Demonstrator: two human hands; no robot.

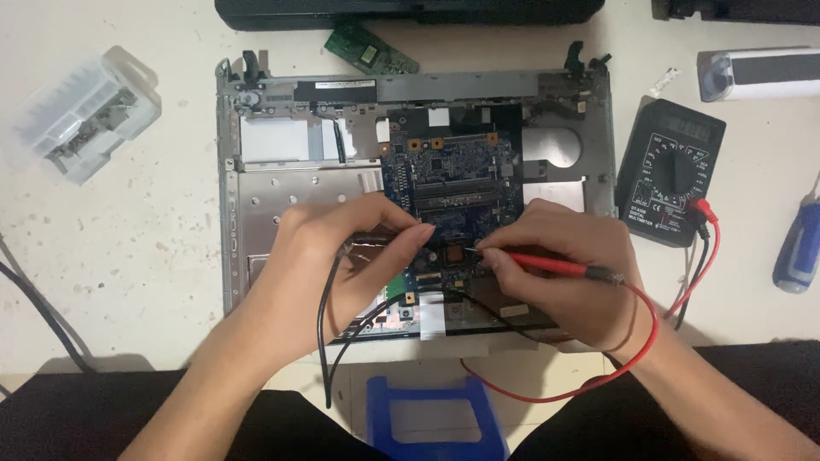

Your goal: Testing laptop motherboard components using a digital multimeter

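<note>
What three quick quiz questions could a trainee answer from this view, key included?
1. True or false: the right hand holds the red probe.
2. Which colour lead runs from the left hand: A red, B black, C blue?
3. Where is the multimeter relative to the opened laptop chassis?
Key: 1 true; 2 B; 3 to its right on the table, apart from it.

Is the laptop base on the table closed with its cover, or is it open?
Open. The laptop base has no cover on top: its blue circuit board lies bare, and both hands work directly on it.
</note>
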